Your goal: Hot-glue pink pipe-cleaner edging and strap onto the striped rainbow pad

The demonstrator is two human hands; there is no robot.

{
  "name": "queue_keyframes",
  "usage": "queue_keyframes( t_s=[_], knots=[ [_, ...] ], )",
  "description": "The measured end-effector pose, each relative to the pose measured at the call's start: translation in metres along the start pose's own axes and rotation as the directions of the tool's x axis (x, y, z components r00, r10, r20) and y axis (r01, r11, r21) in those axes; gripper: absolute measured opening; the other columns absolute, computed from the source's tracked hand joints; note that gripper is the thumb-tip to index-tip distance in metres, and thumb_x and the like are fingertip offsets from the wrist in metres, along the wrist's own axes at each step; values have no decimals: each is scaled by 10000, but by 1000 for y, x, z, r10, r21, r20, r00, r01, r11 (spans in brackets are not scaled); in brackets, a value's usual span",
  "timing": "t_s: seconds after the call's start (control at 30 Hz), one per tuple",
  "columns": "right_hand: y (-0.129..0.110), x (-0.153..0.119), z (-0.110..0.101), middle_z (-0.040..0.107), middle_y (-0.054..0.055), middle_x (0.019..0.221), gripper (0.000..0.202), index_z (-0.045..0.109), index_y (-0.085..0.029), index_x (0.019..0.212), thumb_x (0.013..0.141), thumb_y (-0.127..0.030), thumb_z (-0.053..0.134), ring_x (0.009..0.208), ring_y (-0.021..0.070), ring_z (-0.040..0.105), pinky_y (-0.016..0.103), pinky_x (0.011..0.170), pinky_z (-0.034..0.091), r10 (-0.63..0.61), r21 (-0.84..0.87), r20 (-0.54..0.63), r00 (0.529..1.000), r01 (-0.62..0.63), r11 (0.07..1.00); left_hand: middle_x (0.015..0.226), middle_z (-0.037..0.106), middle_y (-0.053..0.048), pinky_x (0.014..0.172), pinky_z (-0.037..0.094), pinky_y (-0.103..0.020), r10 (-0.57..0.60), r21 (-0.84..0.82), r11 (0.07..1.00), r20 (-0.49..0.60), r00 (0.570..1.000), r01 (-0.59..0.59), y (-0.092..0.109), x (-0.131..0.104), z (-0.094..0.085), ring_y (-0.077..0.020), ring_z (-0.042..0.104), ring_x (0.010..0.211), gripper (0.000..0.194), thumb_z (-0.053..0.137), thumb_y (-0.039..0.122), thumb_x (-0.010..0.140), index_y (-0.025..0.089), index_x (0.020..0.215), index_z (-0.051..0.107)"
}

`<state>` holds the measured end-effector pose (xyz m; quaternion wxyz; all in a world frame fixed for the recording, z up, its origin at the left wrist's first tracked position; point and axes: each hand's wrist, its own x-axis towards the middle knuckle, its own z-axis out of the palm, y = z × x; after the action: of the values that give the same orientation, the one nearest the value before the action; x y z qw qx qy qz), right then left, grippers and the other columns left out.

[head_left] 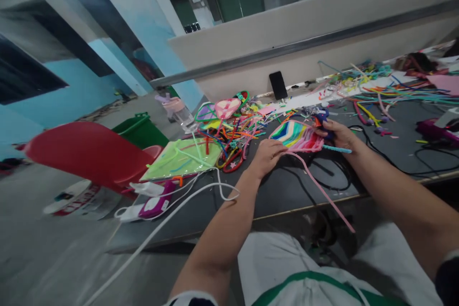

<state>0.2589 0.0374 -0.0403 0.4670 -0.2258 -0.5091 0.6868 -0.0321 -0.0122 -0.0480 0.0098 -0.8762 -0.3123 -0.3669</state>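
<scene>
Striped piece (pixel 292 135) held above table (pixel 278 196)

The left hand (pixel 267 157) pinches its left end, apart from the right hand (pixel 340 135), closed around a blue tool (pixel 322 117). Likely light, soft and bendable, it seems best held by the rim.

Left hand (pixel 269 155): palm down, fingers bent, thumb and fingertips pinched together. Right hand (pixel 335 135): fingers curled in a grip. Forearms, two: bare, reaching forward from dark-and-white sleeve ends, converging toward the hands.
</scene>
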Motion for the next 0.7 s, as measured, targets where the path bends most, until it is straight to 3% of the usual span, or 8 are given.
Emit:
queue_keyframes(
  t_s=[0.3, 0.5, 0.7],
  knots=[
    [1, 8, -9, 418, -51, 563, 301, 633, -167, 930, 764, -412, 690, 457, 80, 341, 214, 428, 313, 139, 58, 19, 990, -140, 988, 964, 721, -104, 869, 479, -384, -24, -14, 1000, -18, 1000, 24, 15, 4, 2, -205, 647, 955, 195, 627, 291, 876, 192, 1008, 731],
    [-6, 17, -8, 458, -45, 573, 236, 592, -179, 895, 772, -344, 707, 469, 79, 359, 204, 423, 289, 178, 144, -13, 984, -175, 974, 928, 738, -77, 883, 493, -384, -128, -61, 990, -39, 991, 125, 20, 12, 1, -196, 661, 924, 140, 678, 237, 838, 214, 959, 744],
    [-20, 13, -8, 464, -35, 594, 212, 600, -175, 936, 829, -351, 651, 472, 79, 357, 208, 426, 284, 151, 156, 29, 988, -154, 976, 1104, 728, -90, 922, 464, -419, -217, -3, 976, -16, 976, 217, 28, 16, -1, -213, 660, 1011, 233, 688, 204, 830, 227, 1059, 724]
  ],
)
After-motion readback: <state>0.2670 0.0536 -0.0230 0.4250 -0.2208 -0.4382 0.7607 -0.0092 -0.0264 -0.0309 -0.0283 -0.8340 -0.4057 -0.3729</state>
